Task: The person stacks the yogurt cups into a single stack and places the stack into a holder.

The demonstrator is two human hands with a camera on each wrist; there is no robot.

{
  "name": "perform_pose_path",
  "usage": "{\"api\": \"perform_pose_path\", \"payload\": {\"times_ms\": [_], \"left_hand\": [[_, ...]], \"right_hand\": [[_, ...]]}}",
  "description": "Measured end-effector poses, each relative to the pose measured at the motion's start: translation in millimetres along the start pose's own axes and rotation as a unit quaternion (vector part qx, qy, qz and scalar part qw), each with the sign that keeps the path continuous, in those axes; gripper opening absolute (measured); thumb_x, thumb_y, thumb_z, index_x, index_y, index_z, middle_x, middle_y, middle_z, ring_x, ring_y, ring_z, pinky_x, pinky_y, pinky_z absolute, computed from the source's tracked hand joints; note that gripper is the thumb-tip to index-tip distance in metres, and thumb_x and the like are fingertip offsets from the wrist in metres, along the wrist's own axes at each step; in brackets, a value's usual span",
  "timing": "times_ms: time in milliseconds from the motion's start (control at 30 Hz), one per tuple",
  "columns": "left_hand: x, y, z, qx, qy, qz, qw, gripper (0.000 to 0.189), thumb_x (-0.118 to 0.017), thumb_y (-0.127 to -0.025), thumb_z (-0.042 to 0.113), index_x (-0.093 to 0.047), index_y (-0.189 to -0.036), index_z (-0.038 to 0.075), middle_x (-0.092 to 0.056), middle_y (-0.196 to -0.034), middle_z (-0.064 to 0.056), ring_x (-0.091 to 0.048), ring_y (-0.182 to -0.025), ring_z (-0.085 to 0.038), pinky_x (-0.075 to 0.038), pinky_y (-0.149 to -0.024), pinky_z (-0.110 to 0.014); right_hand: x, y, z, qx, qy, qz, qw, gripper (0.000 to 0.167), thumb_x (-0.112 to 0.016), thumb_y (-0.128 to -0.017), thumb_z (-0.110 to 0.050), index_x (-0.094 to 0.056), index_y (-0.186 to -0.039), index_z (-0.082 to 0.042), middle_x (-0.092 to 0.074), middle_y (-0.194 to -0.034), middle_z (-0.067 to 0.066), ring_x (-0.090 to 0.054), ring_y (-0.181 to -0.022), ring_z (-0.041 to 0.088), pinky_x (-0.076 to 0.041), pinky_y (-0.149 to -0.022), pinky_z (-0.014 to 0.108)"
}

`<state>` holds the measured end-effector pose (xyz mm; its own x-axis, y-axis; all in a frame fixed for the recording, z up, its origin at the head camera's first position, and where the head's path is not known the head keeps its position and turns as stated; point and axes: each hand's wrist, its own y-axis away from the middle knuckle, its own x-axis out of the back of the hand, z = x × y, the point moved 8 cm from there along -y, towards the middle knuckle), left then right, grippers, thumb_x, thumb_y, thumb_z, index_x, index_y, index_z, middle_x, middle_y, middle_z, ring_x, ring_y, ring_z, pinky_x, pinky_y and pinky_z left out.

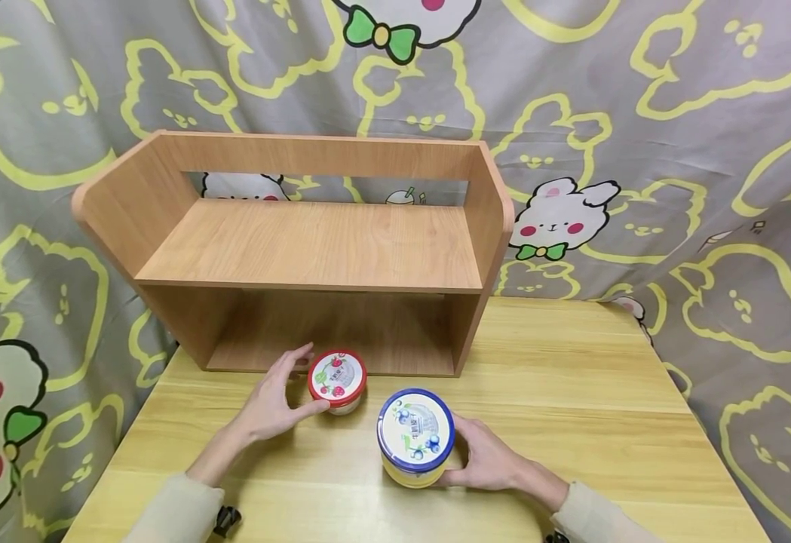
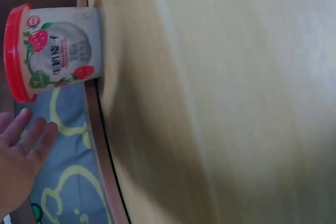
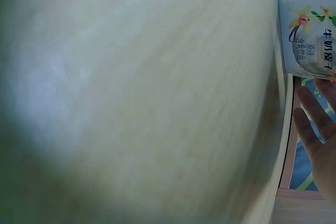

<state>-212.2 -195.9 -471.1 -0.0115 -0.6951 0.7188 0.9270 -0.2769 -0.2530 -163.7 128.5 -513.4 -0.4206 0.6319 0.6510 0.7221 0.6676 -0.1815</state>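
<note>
A small tub with a red lid and strawberry print (image 1: 338, 377) stands on the table before the shelf's lower opening. Around its left side my left hand (image 1: 276, 400) spreads, thumb near the lid's front edge. In the left wrist view, the left fingers (image 2: 39, 140) are extended beside the strawberry tub (image 2: 63, 48). A blue-lidded tub with blueberry print (image 1: 415, 430) shows yellow beneath its lid. My right hand (image 1: 486, 456) is at its right side, thumb near the base. The right wrist view shows straight right fingers (image 3: 312, 116) close beside a white tub with flower print (image 3: 307, 38).
A two-tier wooden shelf (image 1: 314, 241) stands at the back left of the wooden table (image 1: 571, 392). Its side panels frame the lower compartment just behind the tubs. A patterned grey curtain (image 1: 571, 75) hangs behind and along the sides.
</note>
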Motion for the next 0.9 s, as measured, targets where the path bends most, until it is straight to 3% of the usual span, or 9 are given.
{"api": "perform_pose_path", "payload": {"times_ms": [333, 900], "left_hand": [[-16.8, 0.1, -12.4, 0.050, -0.013, -0.018, 0.9985, 0.107, -0.089, -0.078, 0.056, -0.037, -0.161, 0.013, -0.054, -0.154, -0.014, -0.057, -0.137, -0.037, -0.049, -0.111, -0.068], [-29.8, -3.0, -14.7, 0.064, 0.013, -0.031, 0.9974, 0.110, -0.091, -0.076, 0.051, -0.036, -0.161, 0.009, -0.050, -0.159, -0.018, -0.050, -0.147, -0.042, -0.045, -0.116, -0.069]], "right_hand": [[-0.8, -0.5, 1.3, -0.006, 0.002, -0.005, 1.0000, 0.095, -0.091, -0.080, -0.049, -0.039, -0.159, -0.035, -0.063, -0.148, -0.012, -0.062, -0.136, 0.012, -0.046, -0.122, 0.042], [0.5, -1.1, -0.1, 0.000, 0.008, -0.004, 1.0000, 0.095, -0.091, -0.080, -0.048, -0.040, -0.159, -0.034, -0.065, -0.147, -0.011, -0.063, -0.134, 0.012, -0.048, -0.120, 0.042]]}}
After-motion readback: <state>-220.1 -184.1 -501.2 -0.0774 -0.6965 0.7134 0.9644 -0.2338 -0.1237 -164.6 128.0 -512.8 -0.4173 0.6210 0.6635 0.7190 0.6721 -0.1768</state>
